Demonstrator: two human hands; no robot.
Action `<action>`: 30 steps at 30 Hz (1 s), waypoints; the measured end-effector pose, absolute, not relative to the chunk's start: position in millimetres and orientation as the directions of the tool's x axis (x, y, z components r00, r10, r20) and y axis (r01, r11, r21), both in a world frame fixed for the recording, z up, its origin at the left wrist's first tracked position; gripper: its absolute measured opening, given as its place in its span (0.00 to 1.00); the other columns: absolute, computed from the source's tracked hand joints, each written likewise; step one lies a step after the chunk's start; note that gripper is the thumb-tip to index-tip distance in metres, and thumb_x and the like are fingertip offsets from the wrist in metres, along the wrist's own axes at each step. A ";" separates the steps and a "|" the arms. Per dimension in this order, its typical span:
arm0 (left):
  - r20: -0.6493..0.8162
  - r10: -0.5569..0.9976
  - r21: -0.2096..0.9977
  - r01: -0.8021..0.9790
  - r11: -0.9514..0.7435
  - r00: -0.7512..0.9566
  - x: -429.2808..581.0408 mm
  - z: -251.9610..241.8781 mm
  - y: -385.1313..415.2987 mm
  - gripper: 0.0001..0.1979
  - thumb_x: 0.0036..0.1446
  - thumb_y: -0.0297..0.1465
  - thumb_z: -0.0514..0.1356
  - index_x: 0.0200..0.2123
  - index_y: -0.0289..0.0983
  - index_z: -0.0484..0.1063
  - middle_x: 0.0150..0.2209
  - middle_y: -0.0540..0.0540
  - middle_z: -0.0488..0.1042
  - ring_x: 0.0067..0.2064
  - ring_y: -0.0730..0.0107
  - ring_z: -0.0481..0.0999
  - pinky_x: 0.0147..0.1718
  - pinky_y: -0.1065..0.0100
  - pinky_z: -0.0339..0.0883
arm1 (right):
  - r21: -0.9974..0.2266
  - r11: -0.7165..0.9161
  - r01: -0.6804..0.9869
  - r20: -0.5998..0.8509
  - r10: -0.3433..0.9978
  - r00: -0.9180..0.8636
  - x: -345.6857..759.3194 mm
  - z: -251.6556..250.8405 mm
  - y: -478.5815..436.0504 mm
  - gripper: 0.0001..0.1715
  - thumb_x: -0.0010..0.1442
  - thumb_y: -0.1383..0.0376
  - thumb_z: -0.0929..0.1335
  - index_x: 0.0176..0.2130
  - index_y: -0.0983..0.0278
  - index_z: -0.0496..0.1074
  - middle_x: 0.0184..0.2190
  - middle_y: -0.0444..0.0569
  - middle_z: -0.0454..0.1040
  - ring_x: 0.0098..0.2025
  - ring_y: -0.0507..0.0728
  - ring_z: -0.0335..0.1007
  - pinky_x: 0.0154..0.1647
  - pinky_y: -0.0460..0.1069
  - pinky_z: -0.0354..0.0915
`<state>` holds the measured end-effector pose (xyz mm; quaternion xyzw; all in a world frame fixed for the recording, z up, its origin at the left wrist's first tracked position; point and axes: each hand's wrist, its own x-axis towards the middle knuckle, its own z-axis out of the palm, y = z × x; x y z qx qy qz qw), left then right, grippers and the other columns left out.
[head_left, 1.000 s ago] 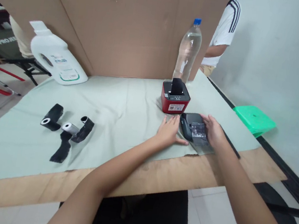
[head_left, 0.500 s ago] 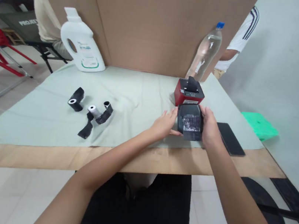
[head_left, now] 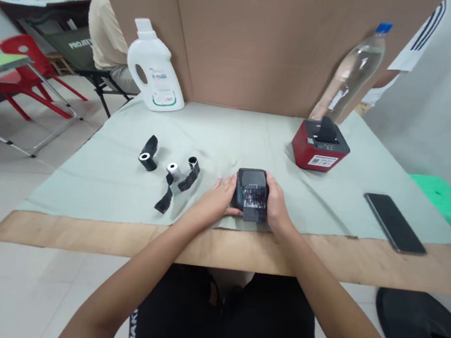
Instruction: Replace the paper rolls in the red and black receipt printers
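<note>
Touching black device [head_left: 253,179], print [head_left: 254,197] illegible: hands [head_left: 218,198] [head_left: 279,206]

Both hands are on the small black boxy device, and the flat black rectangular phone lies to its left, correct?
Not left: the head view shows the flat black rectangular phone to the right of the small black boxy device.

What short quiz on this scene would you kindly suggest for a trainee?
1. Between the left hand and right hand is: (a) a white plastic jug; (b) a black boxy device; (c) a green stool?
2. True or false: the clear plastic bottle is behind the red boxy machine.
3. Fill in: the flat black rectangular phone lies nearer the ___ hand.
Key: 1 b; 2 true; 3 right.
</note>
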<state>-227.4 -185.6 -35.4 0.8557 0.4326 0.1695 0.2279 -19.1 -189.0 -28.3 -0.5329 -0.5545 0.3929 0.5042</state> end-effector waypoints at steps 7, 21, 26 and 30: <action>0.044 0.828 0.581 0.659 -0.477 0.560 -228.7 -26.4 -191.9 0.57 0.60 0.47 0.70 0.78 0.36 0.41 0.78 0.24 0.47 0.80 0.41 0.47 0.78 0.36 0.37 | -0.989 0.018 0.148 0.045 0.983 0.179 -10.2 -29.9 -162.8 0.42 0.66 0.32 0.60 0.63 0.54 0.70 0.70 0.52 0.69 0.75 0.66 0.61 0.79 0.66 0.54; -0.025 0.898 0.552 0.755 -0.354 0.439 -207.9 -19.8 -208.6 0.54 0.60 0.37 0.69 0.78 0.33 0.40 0.78 0.24 0.50 0.80 0.44 0.51 0.77 0.36 0.42 | -0.996 0.092 -0.003 0.090 0.984 0.151 -16.3 -32.3 -157.8 0.39 0.67 0.33 0.60 0.58 0.57 0.70 0.63 0.54 0.77 0.68 0.63 0.72 0.73 0.61 0.63; -0.002 0.915 0.441 0.822 -0.361 0.403 -206.4 -15.0 -215.1 0.49 0.62 0.36 0.69 0.77 0.33 0.46 0.77 0.26 0.54 0.79 0.45 0.56 0.77 0.39 0.48 | -0.982 0.107 -0.158 0.068 0.970 0.233 -21.7 -28.1 -158.7 0.30 0.64 0.37 0.66 0.49 0.57 0.73 0.55 0.53 0.81 0.62 0.63 0.75 0.71 0.61 0.64; 0.075 0.926 0.428 0.827 -0.365 0.370 -207.4 -16.5 -218.1 0.50 0.59 0.35 0.71 0.77 0.35 0.49 0.76 0.26 0.57 0.76 0.39 0.62 0.73 0.40 0.58 | -0.975 0.110 -0.195 0.057 0.965 0.256 -22.5 -29.5 -158.9 0.28 0.64 0.39 0.67 0.48 0.57 0.71 0.54 0.52 0.81 0.62 0.63 0.76 0.70 0.62 0.65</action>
